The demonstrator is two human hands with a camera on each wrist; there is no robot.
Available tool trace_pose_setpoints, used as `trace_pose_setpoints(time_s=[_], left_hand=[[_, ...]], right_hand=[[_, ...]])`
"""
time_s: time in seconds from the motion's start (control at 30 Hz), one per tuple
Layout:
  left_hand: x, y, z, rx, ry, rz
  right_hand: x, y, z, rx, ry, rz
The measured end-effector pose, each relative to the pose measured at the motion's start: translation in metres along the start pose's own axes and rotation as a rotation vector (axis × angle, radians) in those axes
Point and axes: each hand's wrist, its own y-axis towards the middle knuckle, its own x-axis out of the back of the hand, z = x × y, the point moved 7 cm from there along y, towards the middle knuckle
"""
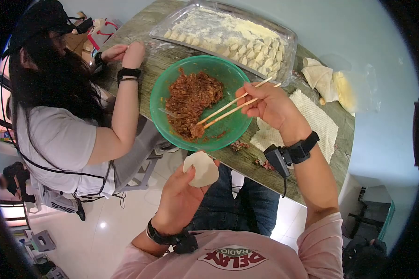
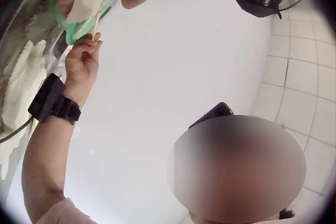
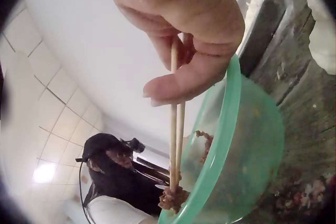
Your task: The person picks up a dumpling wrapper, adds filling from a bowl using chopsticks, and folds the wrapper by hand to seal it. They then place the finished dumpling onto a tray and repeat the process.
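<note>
My left hand (image 1: pixel 181 197) holds a round, flat dough wrapper (image 1: pixel 201 170) between thumb and fingers, just below the green bowl (image 1: pixel 160 122). In my right hand (image 1: pixel 271 106) is a pair of chopsticks (image 1: pixel 228 110), gripped over the bowl's right side. Their tips pinch a small clump of meat filling (image 1: pixel 197 130) at the bowl's lower part; in the right wrist view the clump (image 3: pixel 173 199) shows by the rim. More brown filling (image 1: pixel 195 95) fills the bowl's left and middle, with a clear utensil handle (image 1: pixel 171 113) lying in it.
Behind the bowl stands a floured tray (image 1: pixel 291 56) with many small dumplings (image 1: pixel 260 55). A white cloth (image 1: pixel 314 116) lies under my right forearm; dough sheets (image 1: pixel 320 80) and a plastic bag (image 1: pixel 358 90) are at the right. Another person (image 1: pixel 63 139) sits at the left, hands near the tray.
</note>
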Motion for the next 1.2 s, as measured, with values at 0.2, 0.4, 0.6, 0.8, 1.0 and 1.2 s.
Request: trace_pose_setpoints(time_s=[0.2, 0.4, 0.6, 0.8, 1.0, 1.2], left_hand=[[-0.007, 0.004, -0.007, -0.031, -0.009, 0.037], [-0.024, 0.024, -0.019, -0.094, -0.095, 0.093], [-0.038, 0.029, -0.009, -0.069, -0.180, 0.098], [-0.049, 0.025, 0.010, 0.049, -0.183, 0.160], [-0.055, 0.017, 0.027, 0.097, -0.115, 0.151], [-0.063, 0.011, 0.039, 0.144, -0.047, 0.233]], right_hand=[[0.019, -0.007, 0.003, 0.005, 0.101, -0.088], [0.015, -0.039, 0.019, 0.165, 0.242, -0.020], [-0.018, -0.109, 0.031, 0.396, -0.142, -0.136], [-0.033, -0.163, 0.043, 0.543, -0.409, -0.090], [0.001, -0.172, 0.036, 0.542, -0.077, -0.251], [0.020, -0.167, 0.013, 0.407, 0.024, -0.240]])
